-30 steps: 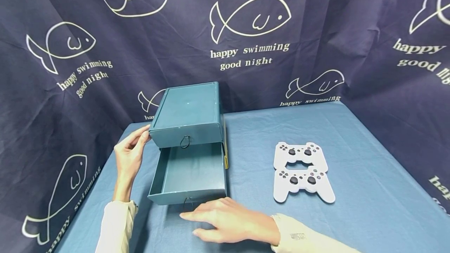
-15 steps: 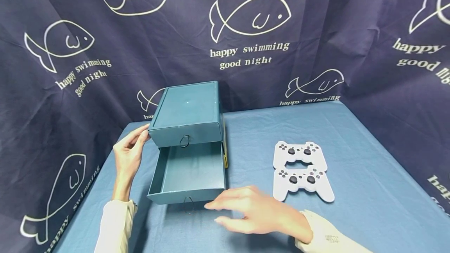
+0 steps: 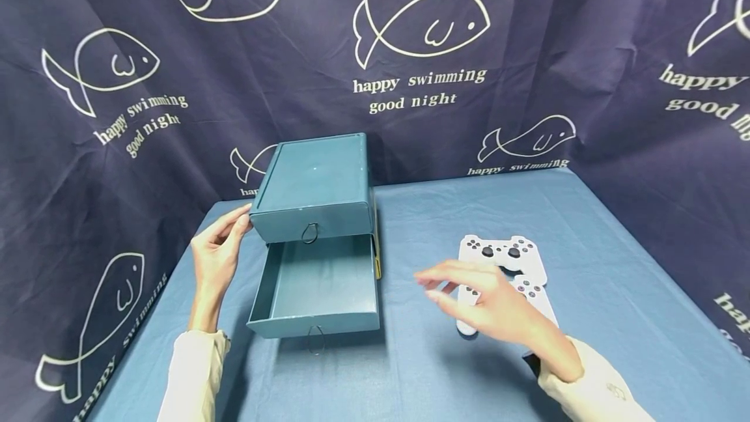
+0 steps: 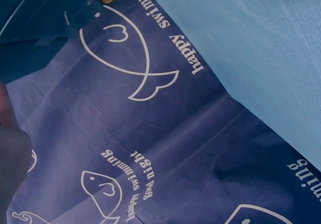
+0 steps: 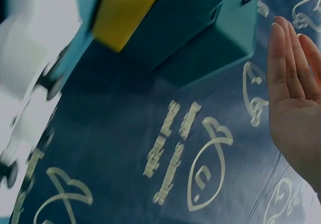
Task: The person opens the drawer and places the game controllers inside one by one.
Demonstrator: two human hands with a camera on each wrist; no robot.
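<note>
A person's left hand [image 3: 217,256], rising from a pale sleeve [image 3: 193,376], grips the front left corner of a blue-green drawer unit [image 3: 313,171], thumb and bent fingers drawn together at the edge. The right hand [image 3: 498,298], palm turned inward, is held in the air over two white game controllers [image 3: 500,249], its fingers extended and loosely side by side, pointing toward the unit. In the right wrist view the palm shows, with long, straight fingers. A dark band [image 3: 530,363] shows at the right wrist, just above the cuff of the second pale sleeve [image 3: 592,389].

The drawer unit stands on a blue cloth [image 3: 422,226], left of center and near the back, its smooth top panel framed by a raised rim and flecked with a small bright spot. Below it, the upper front panel [image 3: 346,221] carries a thin dark loop pull [image 3: 310,233]. The lower drawer [image 3: 348,325] stands out toward the person, its flat floor and left inner wall in view, a second loop [image 3: 316,342] hanging from its front. A yellow part [image 3: 377,266] shows along the unit's right side.

The controllers lie to the right, one directly behind the other, the nearer partly hidden by the right hand. Behind hangs a navy curtain [image 3: 422,142] printed with white fish and lettering.
</note>
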